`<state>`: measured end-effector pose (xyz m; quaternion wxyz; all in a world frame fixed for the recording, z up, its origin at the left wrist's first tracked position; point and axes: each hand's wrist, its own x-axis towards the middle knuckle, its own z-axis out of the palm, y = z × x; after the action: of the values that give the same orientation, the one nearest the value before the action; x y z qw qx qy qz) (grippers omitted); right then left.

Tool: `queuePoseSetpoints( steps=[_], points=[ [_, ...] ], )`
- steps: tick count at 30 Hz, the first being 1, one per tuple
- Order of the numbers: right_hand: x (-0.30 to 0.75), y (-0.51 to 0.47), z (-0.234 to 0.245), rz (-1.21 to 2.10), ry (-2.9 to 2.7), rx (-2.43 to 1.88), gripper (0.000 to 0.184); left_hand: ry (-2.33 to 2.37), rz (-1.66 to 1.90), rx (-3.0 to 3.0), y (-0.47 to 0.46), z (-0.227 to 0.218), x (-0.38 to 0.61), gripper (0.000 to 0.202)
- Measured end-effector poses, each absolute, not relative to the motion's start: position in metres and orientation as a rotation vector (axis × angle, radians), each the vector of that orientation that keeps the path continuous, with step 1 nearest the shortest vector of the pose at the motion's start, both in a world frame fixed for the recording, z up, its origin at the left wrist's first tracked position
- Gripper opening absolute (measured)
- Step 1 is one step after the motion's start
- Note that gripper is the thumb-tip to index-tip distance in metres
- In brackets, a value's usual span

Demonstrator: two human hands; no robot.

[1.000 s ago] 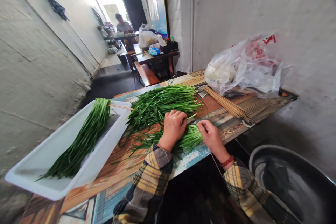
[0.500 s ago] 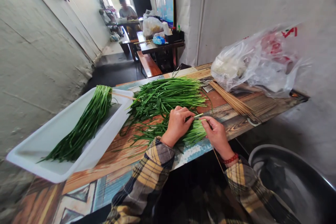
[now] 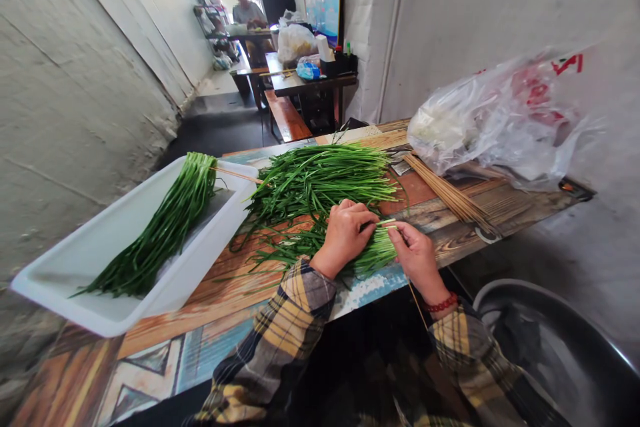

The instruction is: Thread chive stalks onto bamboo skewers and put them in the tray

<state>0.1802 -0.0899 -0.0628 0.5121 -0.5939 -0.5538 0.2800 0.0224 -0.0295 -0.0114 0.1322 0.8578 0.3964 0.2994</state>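
Note:
My left hand (image 3: 346, 235) is closed over a small bunch of green chives (image 3: 371, 255) lying at the near edge of the wooden table (image 3: 235, 287), pressing their cut ends together. My right hand (image 3: 419, 255) pinches a thin bamboo skewer (image 3: 413, 293) whose tip meets the pale stem ends between both hands; the skewer's tail runs down past my wrist. A larger loose pile of chives (image 3: 320, 180) lies just beyond my hands.
A white tray (image 3: 65, 287) at the left holds skewered chives (image 3: 165, 227). A bundle of bamboo skewers (image 3: 450, 197) and a plastic bag (image 3: 505, 127) lie at the right. A dark metal basin (image 3: 560, 353) sits low right. A person sits at far tables (image 3: 300, 83).
My hands have drawn closer together on the chive bunch, with the skewer tip pushed further toward the left hand. The camera view has shifted slightly.

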Motion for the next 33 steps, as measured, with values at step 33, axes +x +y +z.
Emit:
queuePoseSetpoints(
  steps=[33],
  points=[
    [0.1797,-0.0903,-0.0602,0.703,-1.351,-1.436,0.032,1.131,0.840,2.524,-0.0312,-0.0099,0.0232,0.013]
  ],
)
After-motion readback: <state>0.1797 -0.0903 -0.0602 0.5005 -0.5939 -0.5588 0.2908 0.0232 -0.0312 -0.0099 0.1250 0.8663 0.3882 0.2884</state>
